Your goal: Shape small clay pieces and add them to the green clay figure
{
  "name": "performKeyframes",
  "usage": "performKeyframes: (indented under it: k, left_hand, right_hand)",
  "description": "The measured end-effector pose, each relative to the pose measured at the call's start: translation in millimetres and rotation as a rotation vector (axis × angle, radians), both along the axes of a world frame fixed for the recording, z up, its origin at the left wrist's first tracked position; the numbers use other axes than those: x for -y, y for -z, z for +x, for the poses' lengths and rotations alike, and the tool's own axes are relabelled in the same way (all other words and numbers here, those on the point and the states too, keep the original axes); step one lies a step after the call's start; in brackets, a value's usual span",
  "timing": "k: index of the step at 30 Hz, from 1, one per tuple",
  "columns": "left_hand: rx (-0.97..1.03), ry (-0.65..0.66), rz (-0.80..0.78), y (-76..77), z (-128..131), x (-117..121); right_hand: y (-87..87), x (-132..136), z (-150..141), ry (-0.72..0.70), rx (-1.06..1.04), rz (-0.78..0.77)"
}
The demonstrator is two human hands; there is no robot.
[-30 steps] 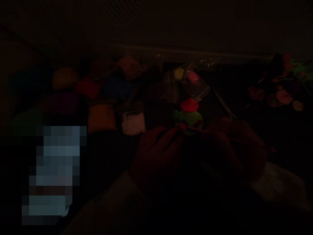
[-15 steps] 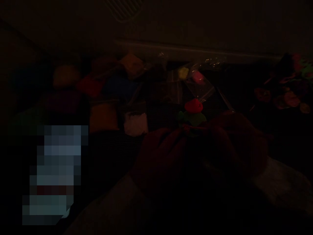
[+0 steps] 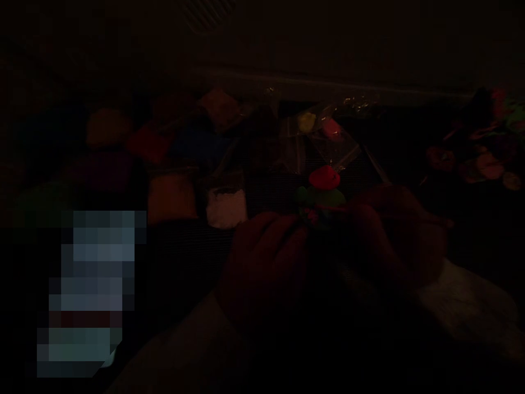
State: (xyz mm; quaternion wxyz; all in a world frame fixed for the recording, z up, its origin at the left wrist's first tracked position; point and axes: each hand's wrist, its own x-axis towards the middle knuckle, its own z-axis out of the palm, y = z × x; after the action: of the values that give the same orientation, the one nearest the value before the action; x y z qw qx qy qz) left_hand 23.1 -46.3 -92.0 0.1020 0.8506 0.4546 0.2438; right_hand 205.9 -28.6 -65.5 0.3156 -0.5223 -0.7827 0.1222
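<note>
The scene is very dark. A small clay figure [image 3: 326, 196] stands in the middle, with a red cap-like top over a green body and a pinkish patch low on its front. My left hand [image 3: 266, 254] has its fingers curled together against the figure's lower left side; their tips are hard to make out. From the right, my right hand [image 3: 397, 235] pinches a thin stick-like tool [image 3: 338, 208]. The tool's tip points left at the front of the green body, and its back end sticks out beyond the hand.
Bags of coloured clay lie at the left and back, among them an orange bag [image 3: 172, 197] and a white bag [image 3: 226, 208]. Behind the figure are clear bags with yellow clay [image 3: 307, 122] and pink clay [image 3: 332, 129]. Coloured pieces [image 3: 490, 165] lie far right. A pixelated bright object [image 3: 92, 290] is lower left.
The tool's tip has lifted slightly off the pink patch on the figure's front. My left fingers have drawn back a little to the left, uncovering more of that patch.
</note>
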Motion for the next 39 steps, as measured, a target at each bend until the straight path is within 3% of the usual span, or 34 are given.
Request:
performKeyframes:
  k: [5,39]
  left_hand:
    - [-0.023,-0.072,0.030,-1.5,0.6,-2.6]
    - [-0.062,-0.043,-0.017,0.4,1.9,-4.6]
  right_hand:
    - [0.0,-0.9,0.4,-0.025,0.012,0.025]
    - [-1.2,1.2,-1.5,-0.027,-0.113,-0.085]
